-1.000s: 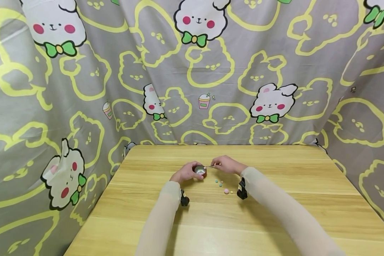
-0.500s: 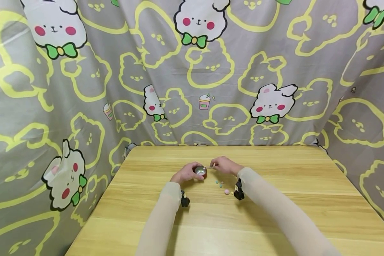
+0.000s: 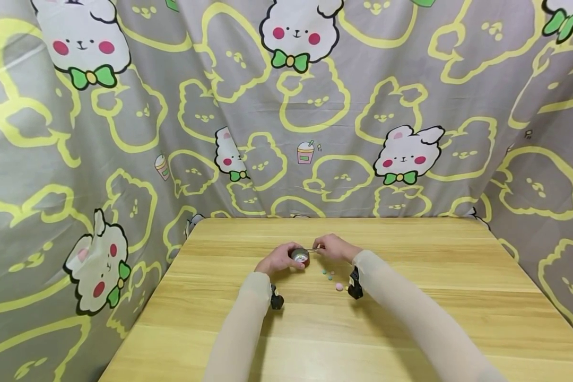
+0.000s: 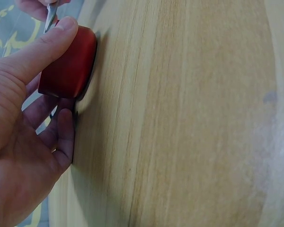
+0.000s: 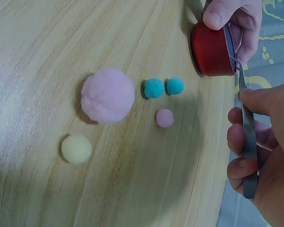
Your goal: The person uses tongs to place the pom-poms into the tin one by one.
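My left hand (image 3: 280, 257) holds a small round red tin (image 5: 210, 52) on the table, thumb (image 4: 40, 52) on the near side and fingers round the back. The tin is open at the top, and its inside looks silvery in the head view. My right hand (image 3: 336, 248) pinches metal tweezers (image 5: 248, 137), whose tips reach over the tin's rim; what lies between the tips is not visible. Nearer to me lie a large pink pompom (image 5: 108, 96), a pale yellow pompom (image 5: 76, 149), two teal pompoms (image 5: 154, 88) and a small pink pompom (image 5: 164, 118).
The wooden table (image 3: 219, 329) stretches out around both hands. A grey curtain (image 3: 267, 106) with yellow outlines and rabbit heads hangs behind it and at both sides. A black wrist camera (image 3: 355, 284) sits close beside the yellow pompom in the head view.
The tweezers have moved slightly left over the tin. A small pale ball at their tips earlier no longer shows in the head view. The left hand stays on the tin.
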A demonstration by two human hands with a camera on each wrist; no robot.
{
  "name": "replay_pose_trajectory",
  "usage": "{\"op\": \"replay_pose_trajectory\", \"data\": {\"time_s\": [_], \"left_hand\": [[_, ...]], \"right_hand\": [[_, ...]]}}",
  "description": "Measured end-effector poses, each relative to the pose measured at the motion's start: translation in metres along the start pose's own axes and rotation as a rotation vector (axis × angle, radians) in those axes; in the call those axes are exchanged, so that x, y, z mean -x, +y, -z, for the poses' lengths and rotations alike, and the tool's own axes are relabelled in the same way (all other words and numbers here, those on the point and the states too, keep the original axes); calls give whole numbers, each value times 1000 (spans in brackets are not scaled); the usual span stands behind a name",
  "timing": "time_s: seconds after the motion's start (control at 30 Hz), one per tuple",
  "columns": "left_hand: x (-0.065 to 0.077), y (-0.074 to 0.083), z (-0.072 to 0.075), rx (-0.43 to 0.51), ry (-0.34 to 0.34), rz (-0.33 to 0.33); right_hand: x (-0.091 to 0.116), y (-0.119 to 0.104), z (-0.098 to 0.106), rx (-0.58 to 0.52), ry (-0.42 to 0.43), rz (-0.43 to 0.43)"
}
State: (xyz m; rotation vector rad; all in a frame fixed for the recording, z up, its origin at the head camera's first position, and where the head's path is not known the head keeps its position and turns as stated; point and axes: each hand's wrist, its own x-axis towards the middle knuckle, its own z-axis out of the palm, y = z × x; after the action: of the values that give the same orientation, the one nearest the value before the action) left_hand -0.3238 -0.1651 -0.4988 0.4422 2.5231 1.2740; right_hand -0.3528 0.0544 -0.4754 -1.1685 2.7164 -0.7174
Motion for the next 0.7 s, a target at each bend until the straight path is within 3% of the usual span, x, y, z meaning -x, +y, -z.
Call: {"op": "replay_pose_trajectory", "data": {"time_s": [0.3,0.7], "left_hand": [[-1,-1,-2,-26,2,-18],[-1,0,-1,-22,5,-11]], "right_hand": [[7,1,2,-2,-6,-71],[19,5,8,-38,3,-62]]}}
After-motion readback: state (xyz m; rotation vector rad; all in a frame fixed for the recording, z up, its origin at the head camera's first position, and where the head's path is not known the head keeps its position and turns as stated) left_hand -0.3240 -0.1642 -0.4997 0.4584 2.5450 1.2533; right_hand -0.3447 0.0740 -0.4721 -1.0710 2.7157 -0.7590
